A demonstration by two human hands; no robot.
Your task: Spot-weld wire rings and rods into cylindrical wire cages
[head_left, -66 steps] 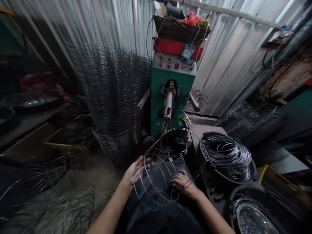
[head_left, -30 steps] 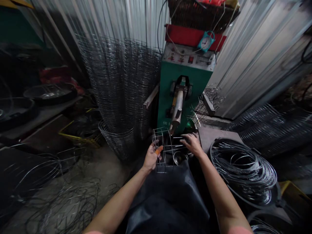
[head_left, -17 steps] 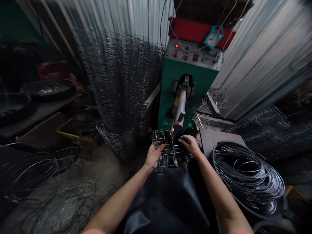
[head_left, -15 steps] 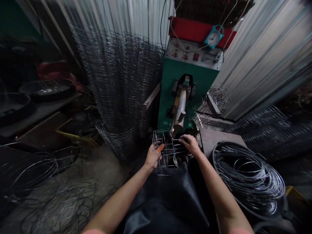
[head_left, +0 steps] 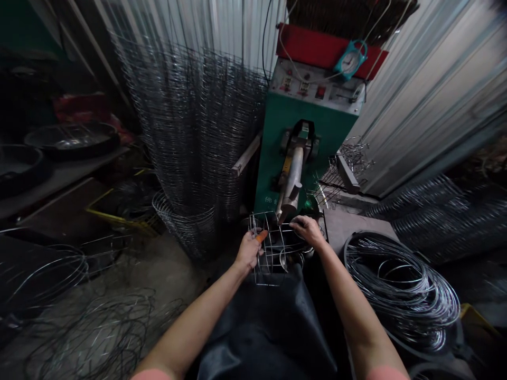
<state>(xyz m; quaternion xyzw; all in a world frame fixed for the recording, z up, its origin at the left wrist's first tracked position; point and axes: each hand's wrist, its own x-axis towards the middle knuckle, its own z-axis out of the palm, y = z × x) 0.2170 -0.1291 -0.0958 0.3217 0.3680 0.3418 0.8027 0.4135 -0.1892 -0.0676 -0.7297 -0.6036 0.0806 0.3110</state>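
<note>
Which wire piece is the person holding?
The small wire cage between the left hand and right hand; the tall stack and big coil sit apart.

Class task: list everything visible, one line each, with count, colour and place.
spot-welding machine: one, green, centre
clock: one, teal, above the machine's panel
wire basket stack: one, grey, left of the machine
wire coil: one, silver, lower right
round pans: two, black, on a left bench
loose wire: one tangle, grey, lower-left floor
wire frame: one, silver, between the hands
apron: one, black, on the lap
left hand: one, gripping the wire frame
right hand: one, resting on the wire frame
</note>
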